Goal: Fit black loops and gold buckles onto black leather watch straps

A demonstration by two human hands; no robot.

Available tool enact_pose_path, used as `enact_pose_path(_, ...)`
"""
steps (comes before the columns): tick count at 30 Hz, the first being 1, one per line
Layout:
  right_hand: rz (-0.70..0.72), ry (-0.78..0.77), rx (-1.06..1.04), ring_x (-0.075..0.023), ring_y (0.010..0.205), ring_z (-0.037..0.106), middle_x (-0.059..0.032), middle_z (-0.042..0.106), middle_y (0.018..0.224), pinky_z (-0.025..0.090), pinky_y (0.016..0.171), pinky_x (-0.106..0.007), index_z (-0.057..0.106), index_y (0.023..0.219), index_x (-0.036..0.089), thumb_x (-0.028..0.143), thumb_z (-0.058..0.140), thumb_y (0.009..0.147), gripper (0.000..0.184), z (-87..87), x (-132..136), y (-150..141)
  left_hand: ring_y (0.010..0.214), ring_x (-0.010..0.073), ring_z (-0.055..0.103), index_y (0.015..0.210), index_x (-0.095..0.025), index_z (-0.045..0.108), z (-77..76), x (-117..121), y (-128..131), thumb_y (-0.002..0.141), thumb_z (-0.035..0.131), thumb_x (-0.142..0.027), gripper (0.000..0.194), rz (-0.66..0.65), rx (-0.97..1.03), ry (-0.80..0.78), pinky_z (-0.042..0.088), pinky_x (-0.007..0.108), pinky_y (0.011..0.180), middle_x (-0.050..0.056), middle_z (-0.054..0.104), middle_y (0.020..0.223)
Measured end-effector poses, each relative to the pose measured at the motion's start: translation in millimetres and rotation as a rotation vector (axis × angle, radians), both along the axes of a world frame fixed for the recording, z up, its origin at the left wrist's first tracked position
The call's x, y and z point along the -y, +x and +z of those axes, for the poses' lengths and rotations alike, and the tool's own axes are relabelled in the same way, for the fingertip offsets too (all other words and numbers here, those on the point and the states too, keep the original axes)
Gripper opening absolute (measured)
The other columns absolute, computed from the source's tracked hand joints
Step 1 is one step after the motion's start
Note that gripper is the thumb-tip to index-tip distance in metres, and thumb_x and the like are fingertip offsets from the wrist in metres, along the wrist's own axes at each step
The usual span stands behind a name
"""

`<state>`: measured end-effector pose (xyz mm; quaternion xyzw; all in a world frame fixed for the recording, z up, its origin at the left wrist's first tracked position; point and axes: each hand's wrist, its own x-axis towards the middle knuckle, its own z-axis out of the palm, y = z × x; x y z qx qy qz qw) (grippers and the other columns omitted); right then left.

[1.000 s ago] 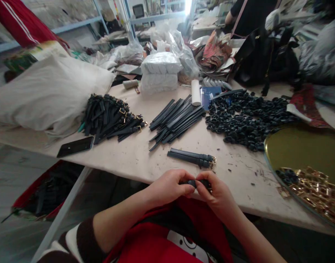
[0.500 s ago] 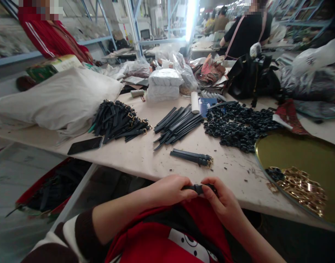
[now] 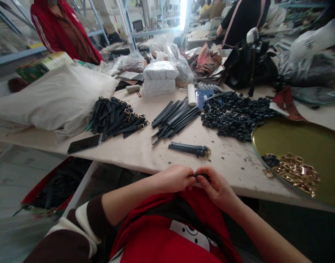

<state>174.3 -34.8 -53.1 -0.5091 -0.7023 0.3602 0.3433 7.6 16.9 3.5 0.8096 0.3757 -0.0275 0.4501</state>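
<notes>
Just off the table's front edge, above my red apron [image 3: 145, 241], my two hands meet around a short black strap [image 3: 203, 176]. Most of the strap is hidden by my fingers. My left hand [image 3: 178, 179] is closed on one end, its knuckles turned toward the camera. My right hand [image 3: 215, 184] pinches the other part between thumb and fingers. Beyond them on the table lie a few finished-looking buckled straps [image 3: 189, 149], side by side, with gold buckles at their right ends. Farther back is a pile of plain black strips [image 3: 175, 118].
A heap of buckled straps [image 3: 115, 118] lies left, near a phone [image 3: 84, 143] and white sack [image 3: 55, 95]. Right are many small black loops [image 3: 233, 117] and a golden tray [image 3: 301, 135] holding gold buckles [image 3: 296, 171]. A person in red [image 3: 66, 33] stands across the table.
My hands have drawn closer together and now cover more of the strap. The whole view has shifted slightly, and the person in red appears farther right.
</notes>
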Motion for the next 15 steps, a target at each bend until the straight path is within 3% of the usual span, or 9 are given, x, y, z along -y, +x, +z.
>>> enact_pose_path(4,-0.06,0.026,0.079,-0.0186,0.071,0.058,-0.0041,0.062,0.08,0.044,0.062,-0.03,0.047,0.1,0.022,0.034,0.036,0.088,0.02,-6.1,-17.3,2.9,0.058,0.0112,0.054,0.074,-0.016,0.059,-13.3,-17.3,6.3,0.086,0.038,-0.03,0.029,-0.03,-0.041,0.151,0.035,0.019,0.053,0.001,0.061,0.065)
enact_pose_path(9,-0.246,0.312,0.445,-0.0283,0.094,0.054,-0.0136,0.059,0.103,0.041,0.081,-0.045,0.053,0.101,0.017,0.035,0.035,0.087,0.029,-30.7,-57.9,14.5,0.09,0.02,0.054,0.102,-0.018,0.054,-35.4,-54.2,13.5,0.081,0.052,-0.036,0.028,0.033,-0.113,0.687,0.04,0.029,0.075,0.008,0.059,0.098)
enact_pose_path(11,-0.305,0.393,0.524,-0.0314,0.101,0.052,-0.0173,0.056,0.111,0.041,0.083,-0.048,0.053,0.106,0.013,0.037,0.034,0.087,0.036,-47.5,-72.7,19.4,0.093,0.02,0.052,0.107,-0.016,0.05,-43.0,-66.5,17.4,0.084,0.047,-0.028,0.026,-0.063,-0.153,0.838,0.04,0.032,0.078,0.008,0.058,0.099)
enact_pose_path(13,-0.295,0.429,0.517,-0.0311,0.102,0.053,-0.0178,0.057,0.109,0.042,0.085,-0.048,0.054,0.107,0.012,0.039,0.032,0.087,0.04,-65.3,-84.7,25.2,0.084,0.0196,0.054,0.105,-0.012,0.05,-51.3,-76.3,24.0,0.085,0.042,-0.023,0.024,-0.199,-0.175,0.914,0.042,0.032,0.073,0.008,0.059,0.091)
enact_pose_path(15,-0.264,0.465,0.485,-0.0307,0.1,0.055,-0.0162,0.059,0.109,0.044,0.084,-0.047,0.055,0.106,0.014,0.042,0.035,0.085,0.04,-80.9,-93.5,32.6,0.077,0.0203,0.055,0.098,-0.01,0.053,-60.8,-84.5,33.9,0.084,0.043,-0.023,0.021,-0.24,-0.187,0.959,0.043,0.033,0.065,0.008,0.059,0.086)
